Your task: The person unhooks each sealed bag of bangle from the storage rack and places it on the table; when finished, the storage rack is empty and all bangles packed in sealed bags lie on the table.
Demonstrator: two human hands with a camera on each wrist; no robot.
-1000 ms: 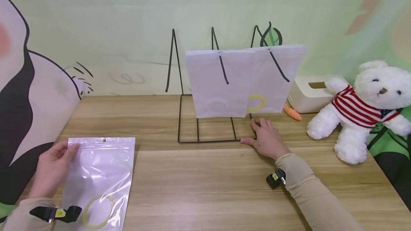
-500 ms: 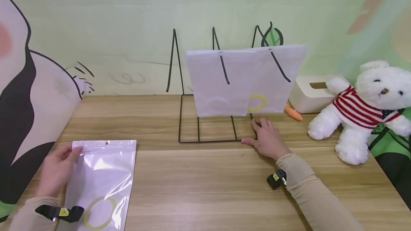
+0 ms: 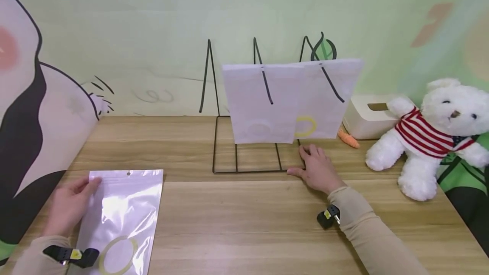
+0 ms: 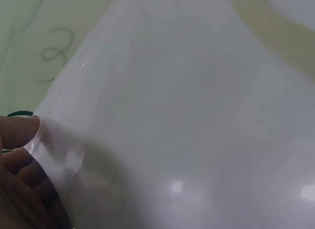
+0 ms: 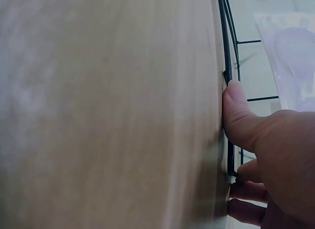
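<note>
My left hand (image 3: 68,205) pinches the upper left edge of a white zip bag (image 3: 118,207), thumb in front and fingers behind. A pale yellow ring (image 3: 118,256) shows in the bag's lower part, and a small hanging hole is at its top. The bag fills most of the left wrist view. My right hand (image 3: 317,166) holds the front right corner of a black wire display rack (image 3: 252,172), with its thumb (image 5: 235,98) along the front wire and its fingers round the side. Two similar bags, a front one (image 3: 259,101) and one behind it (image 3: 336,92), hang on the rack's middle and right hooks.
The rack's left hook (image 3: 206,75) carries nothing. A white tissue box (image 3: 368,118), an orange carrot-shaped toy (image 3: 347,138) and a white teddy bear (image 3: 424,139) in a striped shirt are on the right. Behind the wooden table (image 3: 229,224) stands a painted wall (image 3: 153,33).
My left hand and the zip bag have shifted slightly right and down in the head view. The right hand keeps its hold on the rack.
</note>
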